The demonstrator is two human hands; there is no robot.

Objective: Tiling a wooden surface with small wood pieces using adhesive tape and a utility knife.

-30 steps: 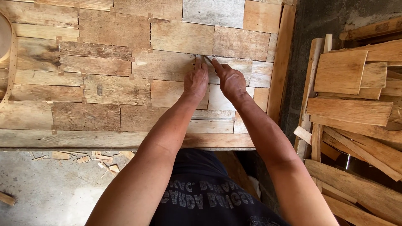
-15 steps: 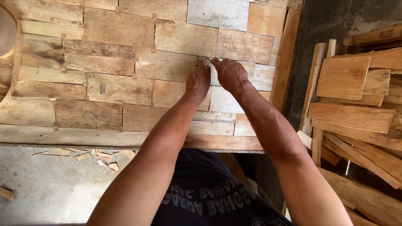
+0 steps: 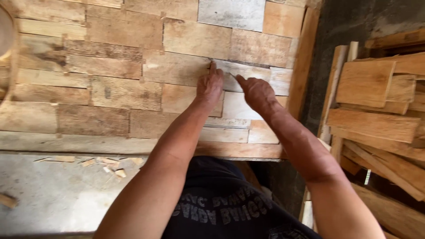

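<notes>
- Wood chips (image 3: 95, 163) are seen on the concrete floor (image 3: 53, 194), well to the near left of the left hand; no change is noted there.
- The patchwork of flat boards (image 3: 110, 93) is spread over the bench, extending left of both hands.
- The left hand (image 3: 209, 87) is laid flat, fingers together, its forefinger stretched to the left end of a pale grey board (image 3: 248, 73). Half a second ago the fingers were curled lower, so the reach has been lengthened.
- The right hand (image 3: 256, 92) is pressed on the same board, forefinger pointing along its upper edge; nothing is pinched. Compared with earlier, it has been shifted slightly rightwards.
- The pale board is judged to be under pressing into its gap, lying beneath both hands.
- A stack of loose planks (image 3: 376, 102) is kept well right of the right hand.
</notes>
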